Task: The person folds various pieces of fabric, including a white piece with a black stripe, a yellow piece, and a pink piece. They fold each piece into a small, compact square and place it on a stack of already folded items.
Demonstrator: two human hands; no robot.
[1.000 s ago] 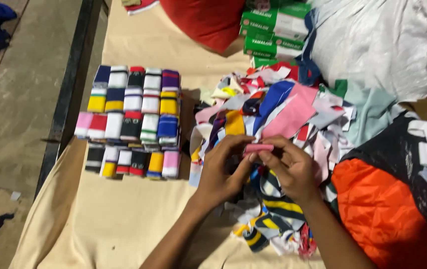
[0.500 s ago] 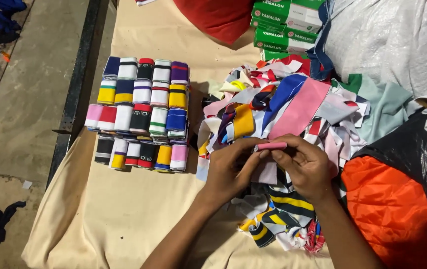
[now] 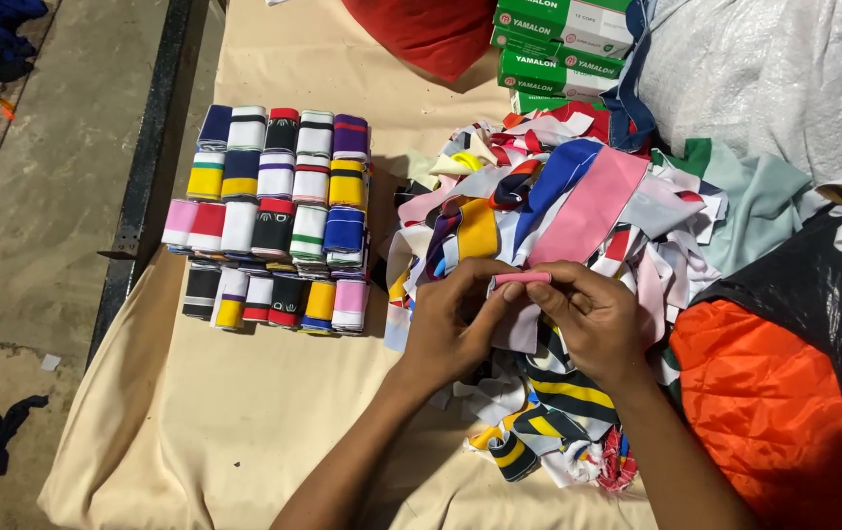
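Note:
My left hand [image 3: 455, 319] and my right hand [image 3: 593, 319] meet over a heap of coloured fabric strips [image 3: 558, 206]. Together they pinch a folded pink fabric strip [image 3: 522, 278] by its two ends, thumbs and fingertips closed on it. The strip lies level between the hands, just above the heap. To the left, folded striped strips stand stacked in neat rows [image 3: 279, 211] on the beige cloth-covered table [image 3: 235, 422].
Green boxes [image 3: 558, 44] and a red cushion [image 3: 421, 29] sit at the table's far edge. A white woven sack [image 3: 774, 69] lies at the back right, and an orange and black bag [image 3: 784, 412] at the right. The table's left edge drops to a concrete floor [image 3: 38, 255].
Both hands have stayed on the pink strip and kept working it between the fingers. The view has shifted slightly, so the stack and heap sit a little lower and further right.

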